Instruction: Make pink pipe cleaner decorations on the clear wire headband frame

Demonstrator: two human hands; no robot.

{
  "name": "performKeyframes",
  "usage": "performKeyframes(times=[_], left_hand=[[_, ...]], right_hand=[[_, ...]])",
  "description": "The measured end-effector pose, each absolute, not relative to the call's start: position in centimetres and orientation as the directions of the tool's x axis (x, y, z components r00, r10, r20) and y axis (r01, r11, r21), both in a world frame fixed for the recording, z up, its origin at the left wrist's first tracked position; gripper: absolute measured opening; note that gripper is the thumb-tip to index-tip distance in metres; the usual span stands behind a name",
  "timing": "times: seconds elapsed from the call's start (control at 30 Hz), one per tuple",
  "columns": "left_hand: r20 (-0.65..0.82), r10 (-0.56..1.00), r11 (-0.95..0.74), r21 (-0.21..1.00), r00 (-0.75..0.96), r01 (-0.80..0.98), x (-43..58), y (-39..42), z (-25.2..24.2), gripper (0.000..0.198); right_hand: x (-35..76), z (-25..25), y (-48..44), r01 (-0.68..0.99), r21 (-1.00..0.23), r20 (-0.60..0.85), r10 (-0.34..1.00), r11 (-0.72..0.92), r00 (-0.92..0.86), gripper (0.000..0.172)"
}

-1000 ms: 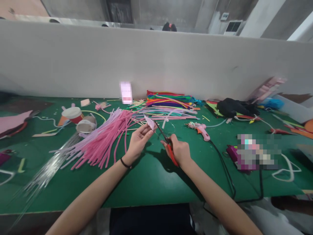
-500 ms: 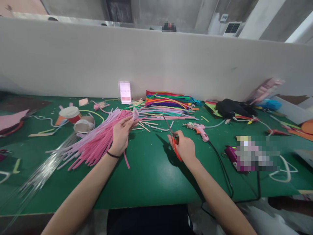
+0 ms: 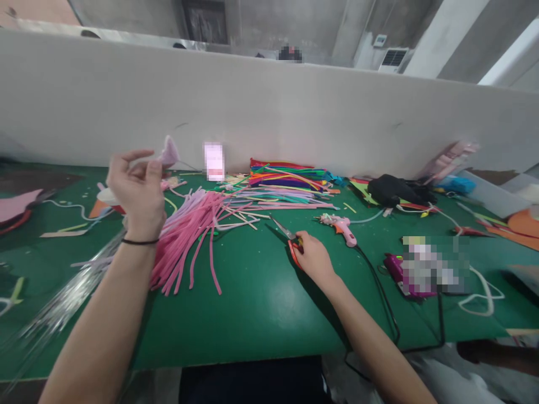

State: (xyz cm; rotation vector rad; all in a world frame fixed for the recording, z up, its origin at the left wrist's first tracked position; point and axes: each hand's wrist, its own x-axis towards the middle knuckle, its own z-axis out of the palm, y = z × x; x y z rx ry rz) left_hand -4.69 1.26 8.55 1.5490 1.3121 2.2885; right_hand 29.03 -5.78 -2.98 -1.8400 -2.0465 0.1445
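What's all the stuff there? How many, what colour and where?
Table: one, green, across the view.
Partition: one, pale grey, behind the table.
Lilac piece: one, lilac, raised at left.
Scissors: one, red-handled, middle.
Stem bundle: many stems, pink and lilac, left of middle.
Stem pile: many stems, multicoloured, by the partition.
Glue gun: one, pink, right of scissors.
Silver strands: many, silver, front left.
Tub: one, white-topped, left, mostly hidden.
Bright panel: one, pinkish, pixelated, by the partition.
Black bundle: one, black, back right.
Purple object: one, purple, right, partly pixelated.
White cords: a few, white, both sides.
Scraps: many, mixed colours, scattered.
Left hand: one, left, holding lilac piece.
Right hand: one, middle, holding scissors.
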Motion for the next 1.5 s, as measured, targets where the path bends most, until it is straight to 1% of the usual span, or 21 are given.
performKeyframes(times=[0.1,0.2,0.3,0.37,0.4,0.43,0.47,0.5,0.53,0.57,0.6,0.63,0.67,0.73,0.8,0.9,1.0,1.1,1.17,1.33,1.5], left_hand=[[0.811,0.476,-0.667,0.585,-0.340,0.461,-3.2,0.5,10.8,0.025],[0.827,0.505,-0.660,0.554,-0.246,0.508,-1.4,-0.4,12.3,0.026],[0.810,0.567,-0.671,0.562,-0.153,0.484,-0.1,-1.2,13.3,0.030],[0.767,0.639,-0.682,0.596,-0.052,0.424,0.4,-1.9,13.9,0.031],[0.746,0.666,-0.682,0.612,-0.006,0.401,0.6,-2.3,14.2,0.030],[0.735,0.678,-0.679,0.618,0.018,0.397,0.7,-2.7,14.6,0.027],[0.735,0.678,-0.675,0.614,0.016,0.409,0.9,-3.2,15.0,0.027],[0.736,0.677,-0.667,0.608,0.009,0.431,1.0,-3.7,15.4,0.028],[0.747,0.665,-0.664,0.592,-0.001,0.457,1.1,-4.2,15.8,0.028],[0.761,0.648,-0.669,0.567,0.003,0.481,1.3,-4.7,16.2,0.028],[0.779,0.627,-0.681,0.538,0.016,0.497,1.4,-5.2,16.5,0.026],[0.798,0.602,-0.699,0.506,0.033,0.505,1.6,-5.7,16.7,0.022],[0.812,0.581,-0.717,0.480,0.053,0.506,1.8,-6.1,17.0,0.019],[0.822,0.563,-0.735,0.455,0.081,0.503,2.2,-6.7,17.2,0.015],[0.807,0.582,-0.736,0.473,0.097,0.484,2.6,-6.9,17.3,0.014],[0.726,0.673,-0.719,0.595,0.143,0.361,3.0,-6.8,16.9,0.009],[0.595,0.784,-0.621,0.758,0.176,0.201,3.2,-6.1,16.3,0.013],[0.504,0.846,-0.524,0.846,0.174,0.098,3.3,-5.4,15.7,0.017],[0.477,0.859,-0.499,0.862,0.185,0.092,3.3,-5.0,15.4,0.016],[0.465,0.863,-0.495,0.857,0.197,0.143,3.2,-4.6,15.0,0.014],[0.401,0.896,-0.423,0.901,0.189,0.094,3.4,-4.6,14.9,0.016]], right_hand=[[28.9,-2.9,-6.0,0.946,-0.287,0.193,0.976,0.154,-0.100,0.027],[29.3,-2.6,-6.2,0.959,-0.213,0.136,0.978,0.187,-0.160,0.029],[30.3,-1.0,-6.0,0.942,-0.173,-0.009,0.955,0.289,-0.295,0.044],[30.9,1.3,-5.6,0.914,-0.205,-0.154,0.911,0.349,-0.382,0.053],[30.9,2.9,-5.3,0.913,-0.226,-0.204,0.900,0.339,-0.384,0.052],[30.8,4.7,-5.0,0.914,-0.256,-0.194,0.909,0.316,-0.368,0.050],[30.5,6.6,-4.7,0.893,-0.315,-0.127,0.919,0.320,-0.374,0.047],[30.0,8.5,-4.5,0.841,-0.401,0.015,0.920,0.364,-0.391,0.042],[29.3,10.4,-4.4,0.755,-0.494,0.164,0.899,0.431,-0.406,0.039],[28.5,12.1,-4.4,0.646,-0.583,0.308,0.870,0.492,-0.384,0.039],[27.6,13.5,-4.6,0.522,-0.668,0.404,0.848,0.530,-0.343,0.041],[26.7,14.7,-4.9,0.395,-0.731,0.464,0.830,0.556,-0.310,0.045],[25.8,15.5,-5.3,0.298,-0.773,0.482,0.824,0.560,-0.299,0.047],[24.3,16.1,-6.0,0.184,-0.814,0.491,0.821,0.552,-0.291,0.044],[23.5,16.0,-6.4,0.131,-0.832,0.491,0.825,0.539,-0.279,0.038],[23.2,15.3,-6.3,0.117,-0.860,0.455,0.849,0.498,-0.269,0.033],[23.6,15.0,-5.8,0.116,-0.878,0.428,0.869,0.465,-0.247,0.033],[23.8,14.9,-5.3,0.110,-0.890,0.410,0.884,0.442,-0.226,0.034],[23.9,14.8,-5.1,0.097,-0.898,0.400,0.889,0.428,-0.220,0.035],[23.8,14.5,-5.0,0.055,-0.913,0.386,0.899,0.404,-0.207,0.036],[23.4,14.1,-4.5,-0.006,-0.923,0.379,0.905,0.385,-0.194,0.036]])
